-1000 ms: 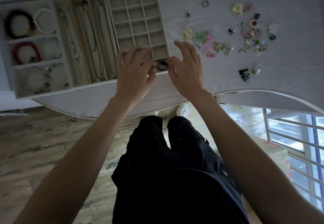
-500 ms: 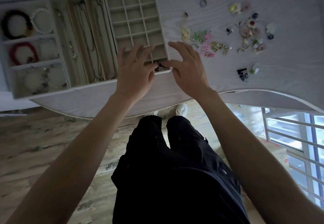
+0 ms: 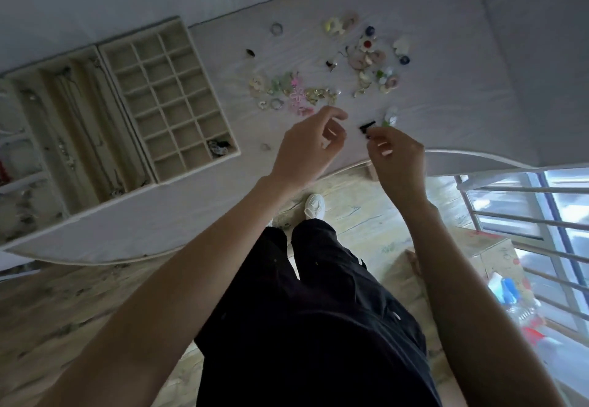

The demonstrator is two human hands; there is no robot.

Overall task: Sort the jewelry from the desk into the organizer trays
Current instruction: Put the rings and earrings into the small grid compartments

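Head view: my right hand [image 3: 393, 155] pinches a small black jewelry piece [image 3: 367, 127] above the desk's [image 3: 446, 94] near edge. My left hand [image 3: 306, 148] hovers beside it, fingers loosely curled, empty. Gridded tray [image 3: 169, 97] sits left, one dark item [image 3: 218, 147] in its near-right compartment.

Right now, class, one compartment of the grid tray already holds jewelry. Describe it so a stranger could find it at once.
Start at the grid tray, the rightmost organizer on the desk. Go to the tray's corner nearest the person's left hand. The filled compartment sits there in the right-hand column, holding a dark, glinting piece, while the cells around it show only bare beige lining.
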